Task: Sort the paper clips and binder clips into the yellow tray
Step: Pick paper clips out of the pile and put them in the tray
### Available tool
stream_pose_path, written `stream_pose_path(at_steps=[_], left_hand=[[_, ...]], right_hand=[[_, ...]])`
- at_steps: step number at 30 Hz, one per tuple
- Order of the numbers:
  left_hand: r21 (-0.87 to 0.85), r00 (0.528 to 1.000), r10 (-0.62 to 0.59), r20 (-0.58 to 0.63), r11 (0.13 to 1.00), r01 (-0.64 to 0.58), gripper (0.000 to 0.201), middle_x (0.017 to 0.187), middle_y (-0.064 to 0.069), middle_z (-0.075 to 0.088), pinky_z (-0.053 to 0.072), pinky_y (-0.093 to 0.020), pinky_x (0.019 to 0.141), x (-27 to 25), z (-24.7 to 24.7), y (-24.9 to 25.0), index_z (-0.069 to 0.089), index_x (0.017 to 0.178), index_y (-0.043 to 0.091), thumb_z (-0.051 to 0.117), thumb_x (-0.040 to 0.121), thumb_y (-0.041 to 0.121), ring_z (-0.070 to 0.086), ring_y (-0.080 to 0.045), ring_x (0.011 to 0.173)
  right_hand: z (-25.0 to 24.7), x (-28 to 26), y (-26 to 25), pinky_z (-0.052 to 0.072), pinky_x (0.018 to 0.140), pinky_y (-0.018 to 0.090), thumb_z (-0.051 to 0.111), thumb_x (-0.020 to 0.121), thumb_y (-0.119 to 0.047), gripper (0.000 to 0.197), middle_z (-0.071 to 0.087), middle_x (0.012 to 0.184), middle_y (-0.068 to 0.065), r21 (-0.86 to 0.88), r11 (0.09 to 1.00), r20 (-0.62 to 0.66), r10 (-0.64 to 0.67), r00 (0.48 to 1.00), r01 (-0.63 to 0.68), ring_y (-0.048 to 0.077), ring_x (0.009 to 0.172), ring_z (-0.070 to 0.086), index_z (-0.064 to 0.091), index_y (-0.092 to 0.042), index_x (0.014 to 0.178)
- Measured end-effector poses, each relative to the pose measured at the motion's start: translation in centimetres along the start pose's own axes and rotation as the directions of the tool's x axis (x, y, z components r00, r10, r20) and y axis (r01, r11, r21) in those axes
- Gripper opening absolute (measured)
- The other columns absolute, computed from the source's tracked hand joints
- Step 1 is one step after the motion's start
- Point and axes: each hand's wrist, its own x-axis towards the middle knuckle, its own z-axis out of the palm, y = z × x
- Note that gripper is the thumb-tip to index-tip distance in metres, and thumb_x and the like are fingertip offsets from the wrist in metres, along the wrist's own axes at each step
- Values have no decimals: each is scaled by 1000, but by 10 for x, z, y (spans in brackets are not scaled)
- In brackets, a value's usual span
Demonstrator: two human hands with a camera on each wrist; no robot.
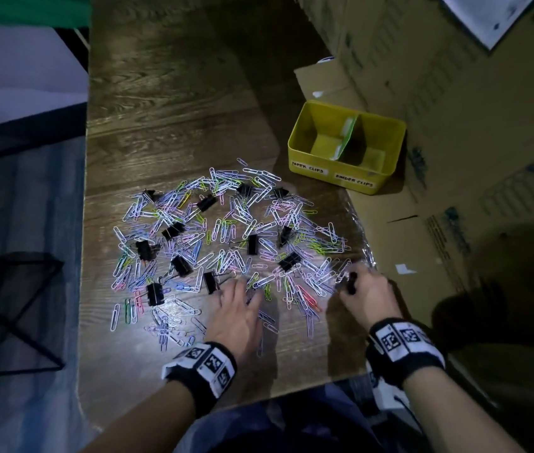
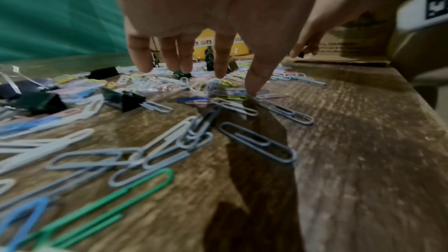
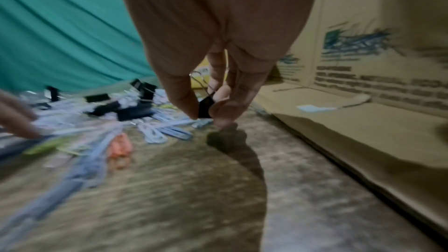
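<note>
A wide scatter of coloured paper clips [image 1: 226,237] and several black binder clips [image 1: 252,244] covers the wooden table [image 1: 167,103]. The yellow tray [image 1: 386,152] stands at the right, split in two compartments labelled for paper clips and binder clips; both look empty. My left hand [image 1: 239,305] lies over the near edge of the heap with straight spread fingers [image 2: 219,58], thumb tip on a clip. My right hand [image 1: 362,292] pinches a small black binder clip [image 3: 205,108] just above the table at the heap's right edge.
Cardboard boxes [image 1: 455,125] line the table's right side, right behind the tray. A black mesh basket [image 1: 13,308] sits on the floor to the left. A green cloth [image 3: 60,26] hangs beyond the far end of the table.
</note>
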Motion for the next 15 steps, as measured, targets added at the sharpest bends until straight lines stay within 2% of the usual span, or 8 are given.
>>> stream_pose_path(at_steps=[3,6,8,9,10,12,13,15], left_hand=[[-15,996,33,86,999,-32,45,142,-17,31,30,-49,106,4,8,19,38,126,18,52,83,21,28,-34,131],[-48,999,19,39,999,-17,49,141,-13,31,28,-47,107,5,5,23,36,128,21,51,82,23,30,-30,129],[-67,1000,-17,-17,998,16,54,142,-11,32,30,-46,104,5,-1,18,33,133,22,50,84,37,32,-27,128],[-67,999,-32,-16,997,31,60,142,-11,31,32,-45,103,5,-3,15,29,136,22,49,84,44,33,-27,128],[-64,999,-41,9,997,42,67,143,-11,29,35,-45,102,6,-5,13,23,139,24,49,84,50,32,-27,128],[-50,997,-46,63,998,49,78,146,-11,23,39,-47,100,9,-3,12,12,142,27,50,82,58,31,-29,127],[-57,996,-42,79,997,47,81,147,-11,21,40,-48,99,11,-2,13,9,143,28,51,81,60,31,-30,127],[-91,994,-47,97,994,56,82,151,-9,15,41,-51,98,14,1,17,7,144,31,53,81,56,30,-31,129]], right_hand=[[1,11,15,48,88,32,68,81,-19,40,61,108,14,3,998,3,58,998,-58,29,99,60,53,-19,118],[1,4,13,47,88,38,69,79,-37,49,49,118,12,-47,999,-96,16,995,-21,30,110,50,49,-24,121],[3,-6,8,45,90,39,67,79,-43,52,45,118,10,-37,992,-204,-126,971,121,25,113,44,48,-23,123],[6,-12,3,46,91,38,66,81,-42,50,45,118,7,2,973,-208,-223,952,229,22,112,45,49,-23,124],[10,-18,-3,46,92,36,64,83,-41,48,44,119,5,33,943,-156,-324,933,332,19,110,46,49,-23,125],[25,-26,-15,46,93,33,58,86,-45,52,41,127,2,-15,894,60,-446,893,448,15,112,46,43,-24,132],[34,-27,-19,44,97,33,56,87,-50,60,38,133,3,-85,884,138,-446,884,460,17,119,43,37,-26,138],[47,-28,-25,36,105,38,53,84,-59,75,29,143,10,-220,897,164,-354,921,384,24,131,31,22,-28,145]])
